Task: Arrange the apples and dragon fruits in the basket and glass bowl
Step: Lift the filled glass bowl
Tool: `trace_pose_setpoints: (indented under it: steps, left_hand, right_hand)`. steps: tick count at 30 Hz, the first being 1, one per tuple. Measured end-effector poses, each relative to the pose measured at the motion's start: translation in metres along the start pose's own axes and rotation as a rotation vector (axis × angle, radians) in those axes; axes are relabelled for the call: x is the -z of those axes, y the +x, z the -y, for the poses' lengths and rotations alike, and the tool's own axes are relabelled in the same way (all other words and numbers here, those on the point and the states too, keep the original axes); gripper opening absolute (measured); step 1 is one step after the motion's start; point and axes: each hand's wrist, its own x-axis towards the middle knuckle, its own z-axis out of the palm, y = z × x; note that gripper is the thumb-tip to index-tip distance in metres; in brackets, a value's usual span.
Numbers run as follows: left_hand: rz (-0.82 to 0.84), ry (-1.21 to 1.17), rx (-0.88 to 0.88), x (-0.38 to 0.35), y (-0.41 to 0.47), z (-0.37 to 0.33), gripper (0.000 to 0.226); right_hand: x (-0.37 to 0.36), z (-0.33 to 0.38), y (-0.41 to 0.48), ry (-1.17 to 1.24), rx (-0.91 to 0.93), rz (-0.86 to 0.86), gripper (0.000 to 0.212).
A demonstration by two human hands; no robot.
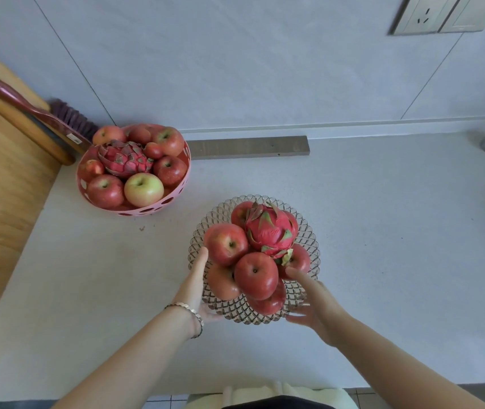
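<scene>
Both hands hold the glass bowl (306, 231) at its near rim: the left hand (198, 286) and the right hand (313, 302) are spread against its sides. Apples (255, 275) and a dragon fruit (269, 228) fill it. The pink basket (176, 196), also full, stands far-left of the bowl.

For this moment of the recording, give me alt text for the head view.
Both hands, left hand and right hand, grip the rim of a faceted clear glass bowl heaped with red apples and one pink dragon fruit on a pale counter. Behind it, a pink perforated basket holds more.
</scene>
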Motion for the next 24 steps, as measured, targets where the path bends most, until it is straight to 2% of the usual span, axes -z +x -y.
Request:
trace_pose_setpoints:
  steps: [3,5,9,14,16,20,24]
  left_hand:
    - [-0.024,0.019,0.01,-0.007,0.006,-0.006,0.089]
    - [-0.046,0.044,0.016,-0.008,0.011,-0.014,0.087]
    - [-0.105,0.09,-0.015,-0.011,0.025,-0.045,0.08]
    - [-0.091,0.085,-0.024,-0.033,0.036,-0.085,0.058]
    - [-0.108,0.083,-0.05,-0.041,0.043,-0.097,0.06]
    - [-0.191,0.172,-0.209,-0.055,0.063,-0.115,0.075]
    - [-0.168,0.196,-0.315,-0.059,0.074,-0.129,0.069]
  right_hand:
    - [-0.004,0.006,0.007,0.035,-0.011,0.041,0.045]
    - [-0.005,0.013,0.013,0.059,-0.016,0.041,0.036]
    - [-0.014,0.033,0.026,0.083,0.009,0.021,0.035]
    - [-0.023,0.068,0.046,0.102,0.044,-0.012,0.034]
    - [-0.025,0.083,0.054,0.119,0.056,-0.028,0.035]
    - [-0.032,0.11,0.073,0.13,0.107,-0.07,0.042]
    - [-0.038,0.124,0.089,0.163,0.131,-0.109,0.042]
